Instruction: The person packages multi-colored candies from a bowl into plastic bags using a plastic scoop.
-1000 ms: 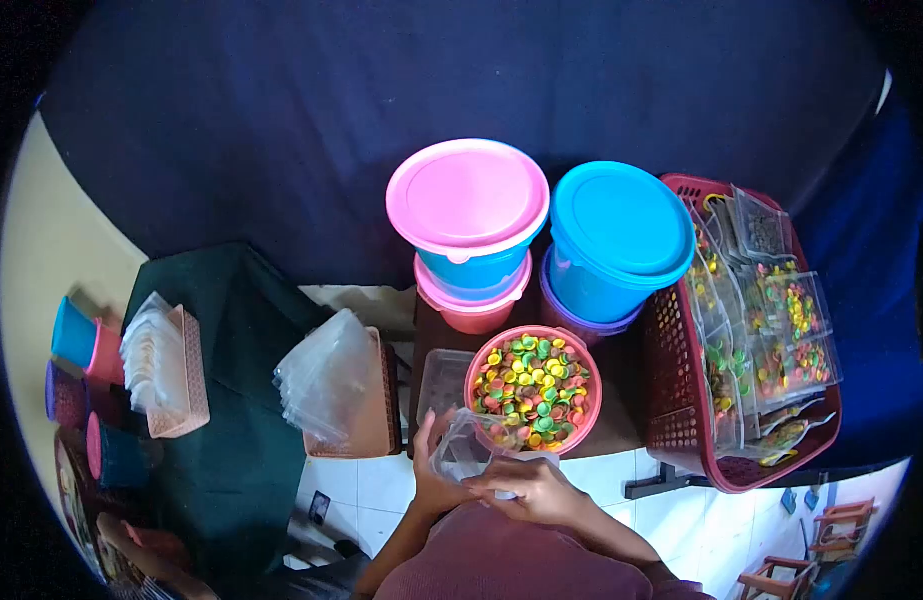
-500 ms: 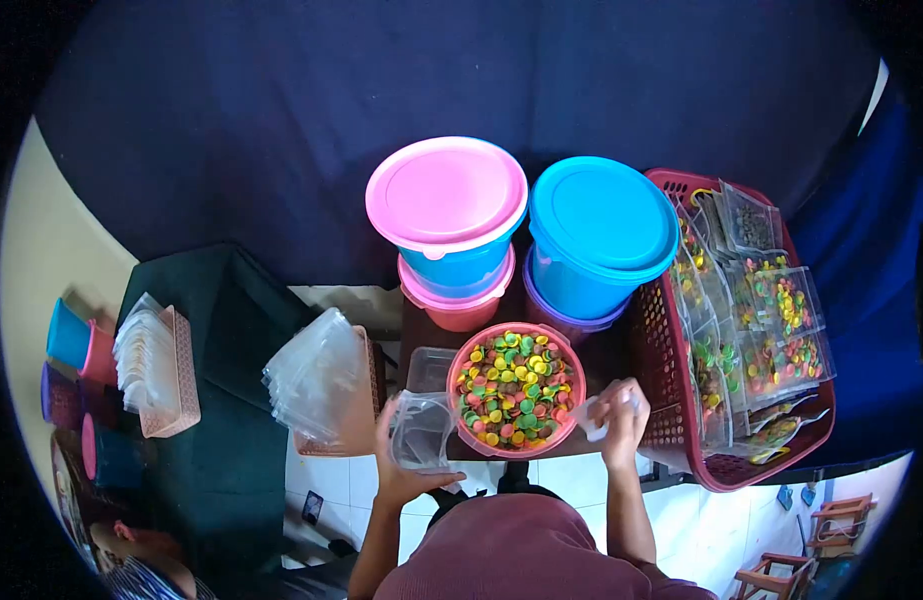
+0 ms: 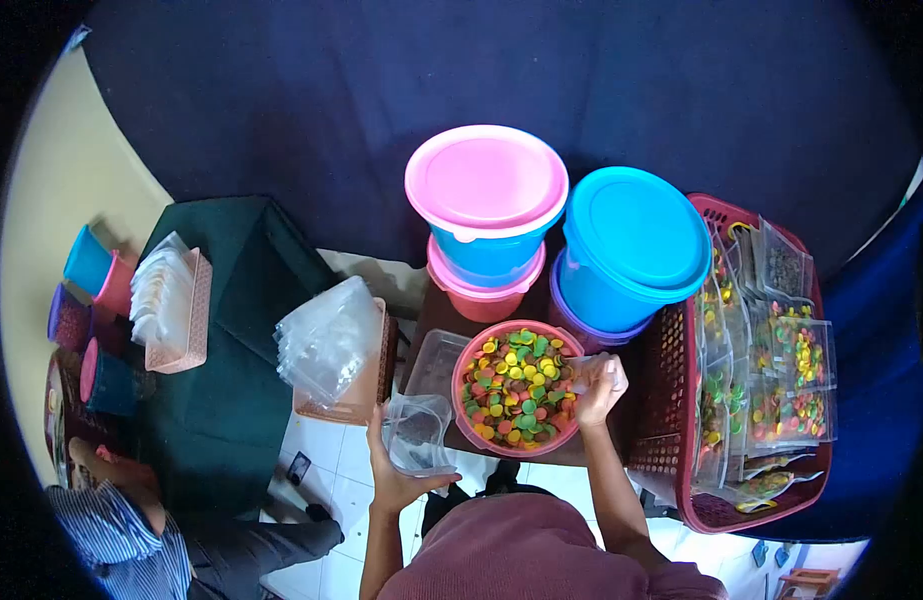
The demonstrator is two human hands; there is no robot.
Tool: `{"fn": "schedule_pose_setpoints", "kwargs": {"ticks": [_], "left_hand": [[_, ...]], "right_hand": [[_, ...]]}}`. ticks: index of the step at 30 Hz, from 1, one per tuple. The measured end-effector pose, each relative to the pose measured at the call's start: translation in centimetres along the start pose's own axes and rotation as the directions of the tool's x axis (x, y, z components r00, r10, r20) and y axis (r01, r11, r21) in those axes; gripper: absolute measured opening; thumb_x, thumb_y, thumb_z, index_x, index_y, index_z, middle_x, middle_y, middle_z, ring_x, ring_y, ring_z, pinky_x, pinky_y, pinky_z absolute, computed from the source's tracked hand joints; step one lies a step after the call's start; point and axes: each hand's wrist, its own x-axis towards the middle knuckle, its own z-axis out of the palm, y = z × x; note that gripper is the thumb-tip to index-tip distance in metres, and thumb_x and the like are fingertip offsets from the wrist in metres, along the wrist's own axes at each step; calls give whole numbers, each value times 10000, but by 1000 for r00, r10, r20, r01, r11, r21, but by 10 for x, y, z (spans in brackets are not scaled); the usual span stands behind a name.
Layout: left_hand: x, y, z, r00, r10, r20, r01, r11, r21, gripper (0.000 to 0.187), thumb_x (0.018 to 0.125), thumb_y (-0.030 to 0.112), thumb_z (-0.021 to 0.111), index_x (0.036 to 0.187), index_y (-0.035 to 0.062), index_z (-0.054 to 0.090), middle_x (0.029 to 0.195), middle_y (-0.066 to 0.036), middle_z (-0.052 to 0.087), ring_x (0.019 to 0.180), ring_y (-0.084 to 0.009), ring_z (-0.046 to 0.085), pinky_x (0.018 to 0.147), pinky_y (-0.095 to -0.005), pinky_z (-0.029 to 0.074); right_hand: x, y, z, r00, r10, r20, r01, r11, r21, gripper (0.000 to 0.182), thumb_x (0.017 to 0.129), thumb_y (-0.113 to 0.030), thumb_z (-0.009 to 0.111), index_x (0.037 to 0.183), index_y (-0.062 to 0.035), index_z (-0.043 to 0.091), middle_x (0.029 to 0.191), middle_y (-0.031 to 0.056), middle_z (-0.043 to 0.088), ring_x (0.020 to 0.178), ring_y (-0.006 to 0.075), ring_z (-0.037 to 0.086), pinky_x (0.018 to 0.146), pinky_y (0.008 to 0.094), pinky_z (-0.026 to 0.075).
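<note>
My left hand (image 3: 393,470) is curled round a clear plastic bag (image 3: 419,432), its mouth spread wide, just left of the pink bowl. The pink bowl (image 3: 462,432) is heaped with small round pieces (image 3: 521,385) in yellow, green, pink and brown. At the bowl's right rim, my right hand (image 3: 603,388) grips a small translucent plastic scoop (image 3: 581,368). The scoop's front reaches over the pieces; its exact shape is partly covered by my fingers. A clear plastic tray (image 3: 436,362) lies partly behind the bowl's left side.
Stacked tubs with a pink lid (image 3: 486,178) and a blue lid (image 3: 638,232) stand behind the bowl. On the right, a maroon basket (image 3: 671,400) holds filled bags. Flat bags (image 3: 331,340) lie on a basket at left. Another person's striped shirt (image 3: 116,535) shows lower left.
My right hand has brought the scoop from beside the bowl up and inward over its right rim. My left hand still holds the bag open. The view has shifted, showing more of the other person.
</note>
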Motion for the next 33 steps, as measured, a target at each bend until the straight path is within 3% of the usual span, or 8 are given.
{"fn": "schedule_pose_setpoints", "kwargs": {"ticks": [5,7,10,13,20,23,25,33], "left_hand": [[-11,-8,-9,999,4,-34,-1,995,100,1305,320,337,872,1296,-20,82,1245,-184,272,1145,-286,343,950,-377,313],[-10,-4,-10,997,-54,-48,51,996,-76,1309,315,338,872,1296,-22,83,1251,-191,266,1148,-294,338,954,-386,304],[-7,-11,-22,1000,-7,-11,9,992,125,1304,315,341,871,1295,-23,91,1249,-194,270,1148,-296,339,955,-389,300],[2,-16,-26,1000,24,18,-25,997,75,1300,313,346,870,1293,-25,100,1247,-200,274,1147,-303,340,955,-394,300],[25,-28,-31,985,-3,173,-3,999,34,1272,301,348,870,1286,0,145,1251,-189,280,1143,-314,337,943,-406,314],[31,-35,-29,968,-41,249,30,998,47,1240,299,358,866,1278,16,186,1235,-183,305,1147,-317,327,936,-418,311],[36,-39,-23,946,84,312,-96,995,23,1216,304,388,856,1270,23,213,1220,-186,325,1143,-331,327,933,-429,299],[50,-26,-12,901,78,426,-82,997,-8,1112,346,420,824,1233,10,292,1211,-179,339,1142,-338,306,954,-435,249]], "right_hand": [[12,6,-7,982,72,-177,-44,986,158,412,885,-388,375,586,-121,278,509,-28,260,427,70,215,403,228,202],[19,0,-5,907,294,-302,-170,911,376,450,870,-459,362,571,-132,277,489,-30,245,413,79,199,396,233,187],[23,3,-13,874,400,-276,-228,839,494,465,862,-488,346,557,-143,281,465,-28,228,400,91,192,392,240,180],[24,6,-16,853,437,-286,-223,799,558,460,858,-485,357,555,-145,289,449,-21,220,392,97,189,386,245,176],[13,22,-17,715,537,-448,-252,795,552,450,861,-457,358,551,-138,288,474,-12,249,406,102,217,387,245,193],[9,16,-10,694,516,-501,-165,792,587,442,860,-445,359,552,-135,293,473,-11,246,410,106,217,388,244,194],[1,21,-19,754,450,-478,-144,824,548,438,855,-444,366,552,-135,298,471,-11,246,409,109,212,391,250,196],[-11,15,-1,713,527,-462,-121,742,659,396,842,-391,342,538,-143,291,452,-16,225,401,121,189,399,265,206]]}}
